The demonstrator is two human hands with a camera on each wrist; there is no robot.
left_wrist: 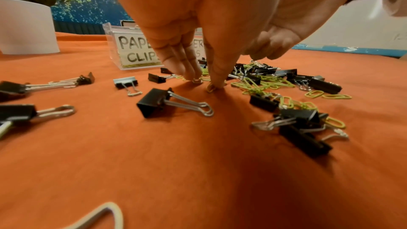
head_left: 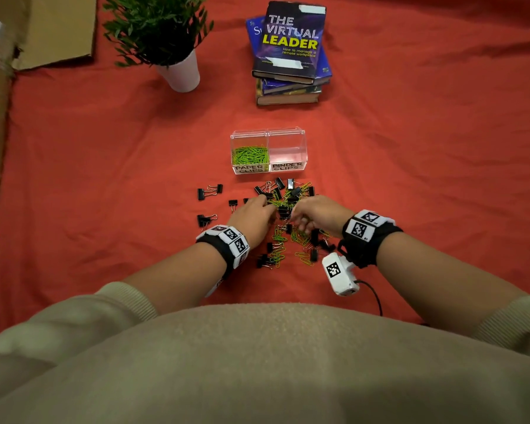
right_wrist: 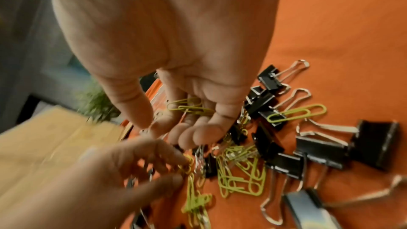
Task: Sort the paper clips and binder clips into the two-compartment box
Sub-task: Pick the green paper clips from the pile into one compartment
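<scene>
Paper clips (right_wrist: 190,108) lay cupped in your right hand (right_wrist: 176,76); left hand (left_wrist: 211,41) pinched another beside it (binder side empty). Next: carry them ahead to box (head_left: 268,139).

The head view looks steeply down from above onto both hands (head_left: 283,217). Each wrist view sits close behind its own palm, low over the surface (left_wrist: 154,163), facing forward. All three share the clips (head_left: 291,197) under the fingertips.
</scene>
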